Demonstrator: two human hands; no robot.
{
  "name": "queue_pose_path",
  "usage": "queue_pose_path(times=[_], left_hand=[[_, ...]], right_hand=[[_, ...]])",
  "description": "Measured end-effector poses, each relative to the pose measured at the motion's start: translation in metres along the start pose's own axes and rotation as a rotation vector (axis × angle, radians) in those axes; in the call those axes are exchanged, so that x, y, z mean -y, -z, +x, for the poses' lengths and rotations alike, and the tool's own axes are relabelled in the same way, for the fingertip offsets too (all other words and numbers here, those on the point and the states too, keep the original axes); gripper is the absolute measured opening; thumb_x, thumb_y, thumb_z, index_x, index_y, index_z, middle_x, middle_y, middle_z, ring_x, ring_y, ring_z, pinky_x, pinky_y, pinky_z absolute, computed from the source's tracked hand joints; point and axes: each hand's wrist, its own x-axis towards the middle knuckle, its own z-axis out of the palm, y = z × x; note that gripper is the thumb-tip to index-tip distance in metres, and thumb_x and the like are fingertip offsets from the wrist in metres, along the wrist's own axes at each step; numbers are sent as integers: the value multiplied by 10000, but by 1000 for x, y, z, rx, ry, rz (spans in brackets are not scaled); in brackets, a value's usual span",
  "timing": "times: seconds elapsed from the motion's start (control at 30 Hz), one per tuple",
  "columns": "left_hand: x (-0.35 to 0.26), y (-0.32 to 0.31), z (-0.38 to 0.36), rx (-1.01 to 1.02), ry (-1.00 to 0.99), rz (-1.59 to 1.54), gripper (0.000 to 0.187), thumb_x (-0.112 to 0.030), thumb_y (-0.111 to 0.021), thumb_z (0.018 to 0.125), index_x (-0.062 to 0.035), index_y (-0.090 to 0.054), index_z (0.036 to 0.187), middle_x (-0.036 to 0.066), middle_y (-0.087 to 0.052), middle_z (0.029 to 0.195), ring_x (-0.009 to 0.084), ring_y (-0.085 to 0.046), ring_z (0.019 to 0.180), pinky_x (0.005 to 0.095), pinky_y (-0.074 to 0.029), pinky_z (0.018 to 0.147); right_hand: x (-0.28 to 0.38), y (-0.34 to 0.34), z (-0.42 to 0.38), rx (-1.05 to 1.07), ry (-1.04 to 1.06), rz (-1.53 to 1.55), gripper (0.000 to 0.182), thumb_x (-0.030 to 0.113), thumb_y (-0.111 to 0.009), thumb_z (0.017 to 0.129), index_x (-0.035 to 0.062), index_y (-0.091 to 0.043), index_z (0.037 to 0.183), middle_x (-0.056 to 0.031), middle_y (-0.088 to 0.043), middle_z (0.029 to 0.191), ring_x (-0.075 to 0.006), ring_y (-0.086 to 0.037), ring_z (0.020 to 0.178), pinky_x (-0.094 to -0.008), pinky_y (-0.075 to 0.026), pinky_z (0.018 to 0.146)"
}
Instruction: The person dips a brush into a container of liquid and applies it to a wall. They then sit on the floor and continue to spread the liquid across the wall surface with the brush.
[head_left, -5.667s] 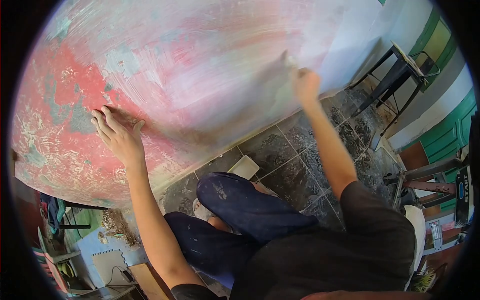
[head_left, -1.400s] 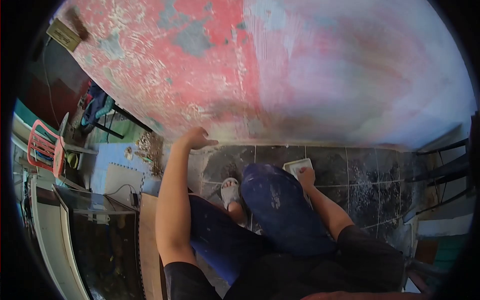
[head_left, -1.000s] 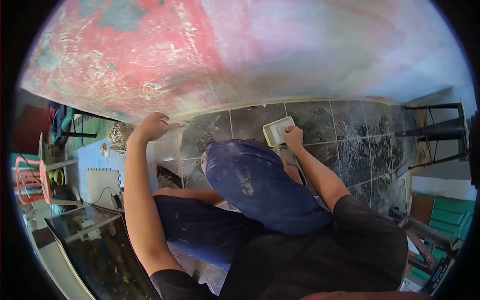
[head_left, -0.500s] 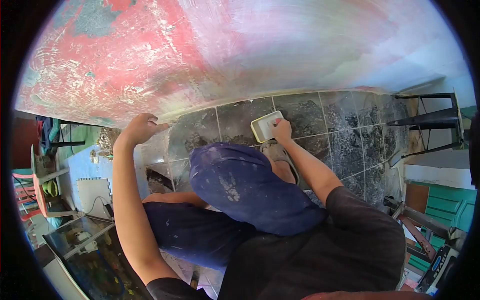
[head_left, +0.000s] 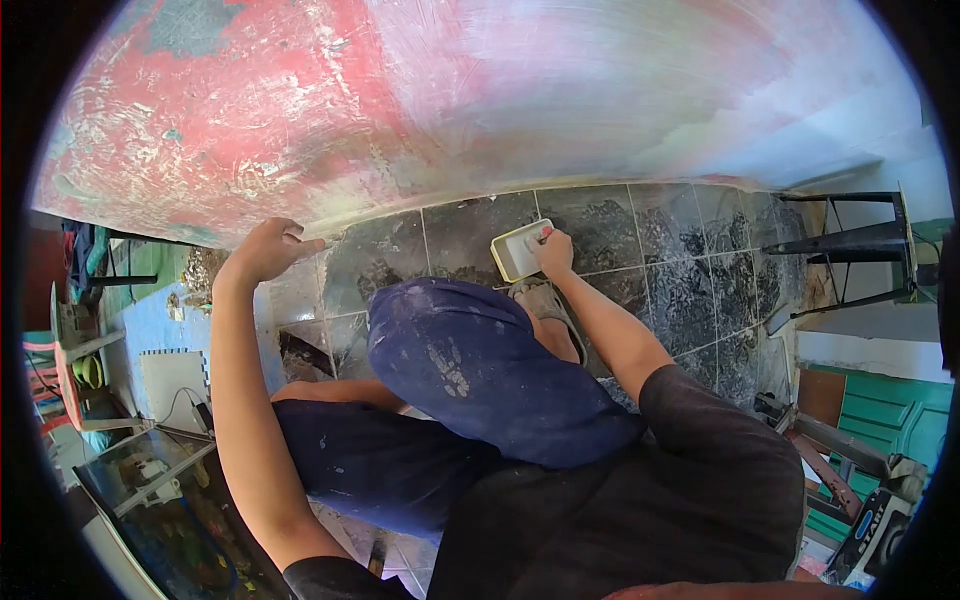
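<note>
My left hand (head_left: pixel 268 250) is raised by the foot of the wall at the left. Its fingers are partly curled and apart from the thumb, and nothing shows in it. My right hand (head_left: pixel 556 254) is closed at the right side of a small shallow tub (head_left: pixel 514 254) with a pale inside and a yellowish rim. From its fingers pokes a small red piece (head_left: pixel 545 233), over the inside of the tub; the rest of what the fingers grip is hidden. The painted wall (head_left: pixel 420 110), scraped red and whitish, rises just ahead of both hands.
Dark, smeared floor tiles (head_left: pixel 600 225) run along the wall. My sandalled foot (head_left: pixel 541 300) and bent knee (head_left: pixel 450 330) are close to the tub. A black metal stand (head_left: pixel 850 243) stands at the right; a glass-topped case (head_left: pixel 170 500) is at lower left.
The whole view has shifted slightly left. My right hand has risen a little at the tub and the red piece sits nearer its upper right corner. My left hand stays near the wall.
</note>
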Motion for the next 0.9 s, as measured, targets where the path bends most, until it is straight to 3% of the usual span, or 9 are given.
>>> queue_pose_path(times=[0.13,0.2,0.3,0.43,0.5,0.6,0.9], left_hand=[[-2,0,1,-2,-3,7,834,-529,-788,805,115,-605,1303,274,-696,1196,361,-678,1137,418,-531,968],[-2,0,1,12,-3,6,836,-537,-787,803,105,-607,1308,272,-695,1201,360,-677,1140,420,-530,969],[-4,-1,3,9,-6,30,837,-542,-791,797,101,-613,1303,273,-691,1206,360,-676,1140,420,-532,966],[-8,0,2,-3,9,9,834,-543,-795,793,103,-619,1290,276,-688,1210,361,-674,1144,422,-530,969],[-9,0,4,12,6,-4,829,-543,-799,790,101,-624,1283,273,-689,1210,363,-673,1145,423,-530,970],[-11,-2,7,-4,-1,17,830,-540,-803,787,100,-624,1284,270,-689,1210,364,-673,1144,422,-531,968],[-10,-2,10,-5,-13,-2,847,-544,-807,778,107,-619,1286,282,-686,1205,363,-674,1139,418,-529,968]], right_hand=[[0,6,-4,27,-18,41,417,361,-847,744,-26,-716,825,-219,-729,806,-379,-733,805,-445,-569,731],[-2,6,-6,-224,-40,149,406,347,-859,729,-24,-721,821,-211,-730,794,-375,-734,792,-432,-570,720],[-14,8,-10,-52,-22,198,389,328,-859,729,-21,-724,835,-208,-727,784,-377,-734,792,-431,-567,714],[-24,0,0,-61,42,132,391,330,-859,730,-17,-729,855,-216,-726,787,-379,-735,798,-434,-564,712],[-20,1,-1,-199,-8,135,389,328,-855,736,-19,-729,860,-224,-726,797,-380,-735,806,-437,-561,713],[-17,11,-3,-29,-25,72,403,336,-856,736,-22,-730,871,-230,-728,813,-383,-734,820,-438,-564,725],[-14,21,-2,-94,-101,149,413,339,-852,749,-21,-710,891,-245,-723,870,-394,-727,850,-444,-563,747]])
